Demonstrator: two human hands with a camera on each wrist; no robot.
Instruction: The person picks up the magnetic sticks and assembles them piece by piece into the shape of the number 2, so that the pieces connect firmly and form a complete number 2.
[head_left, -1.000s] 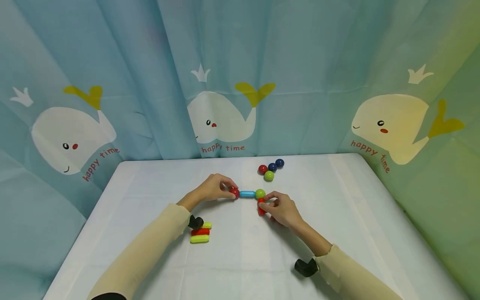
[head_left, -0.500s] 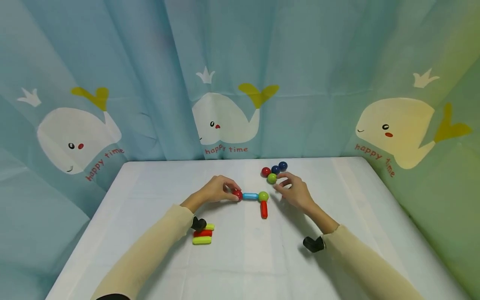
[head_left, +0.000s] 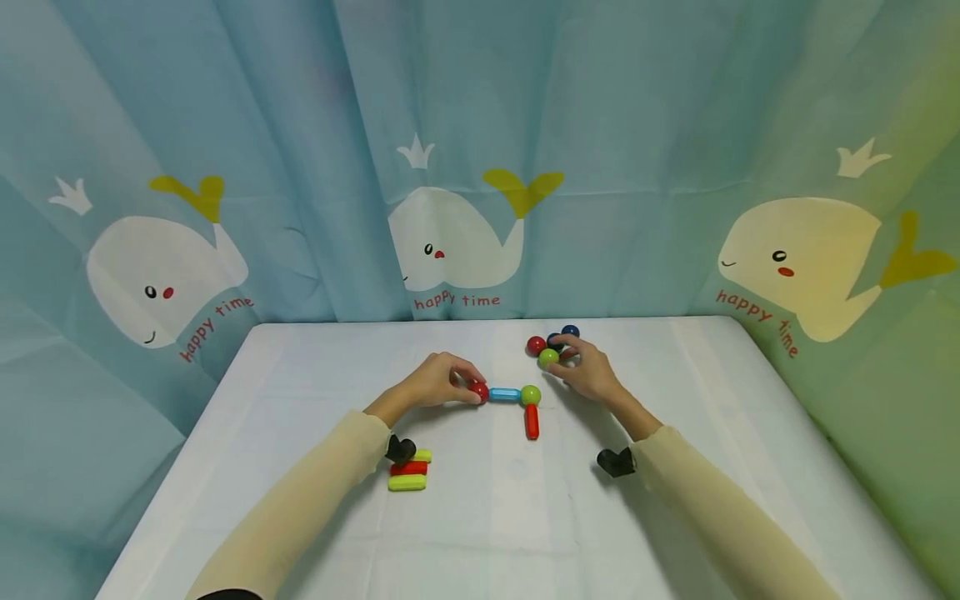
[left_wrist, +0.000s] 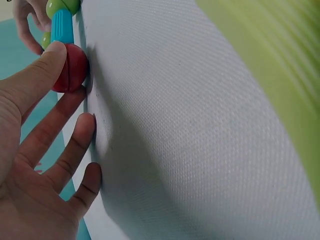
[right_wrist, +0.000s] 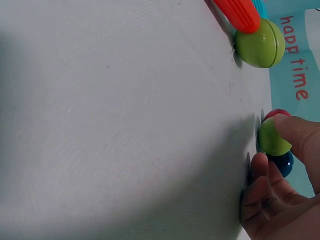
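In the head view my left hand [head_left: 441, 381] pinches a red ball [left_wrist: 76, 67] between thumb and fingertips; its other fingers spread over the cloth. The red ball joins a light-blue rod [head_left: 505, 395], whose other end meets a green ball [head_left: 531, 395]. From that ball a red rod [head_left: 532, 422] points toward me, all lying on the table. My right hand [head_left: 592, 373] has its thumb and index finger around a loose green ball [right_wrist: 271, 137] at the back. Beside that one sit a red ball [head_left: 536, 346] and two dark-blue balls [head_left: 571, 332], one partly behind my fingers.
Two yellow-green rods [head_left: 407, 482] and a red rod [head_left: 409, 468] lie near my left wrist, partly under its black camera [head_left: 402, 450]. A white cloth covers the table [head_left: 465, 533]. A whale-print curtain [head_left: 622, 250] hangs behind the far edge.
My right hand has let go of the red rod, moved back to the loose balls and closed around the green one. The left hand keeps its pinch on the red ball.
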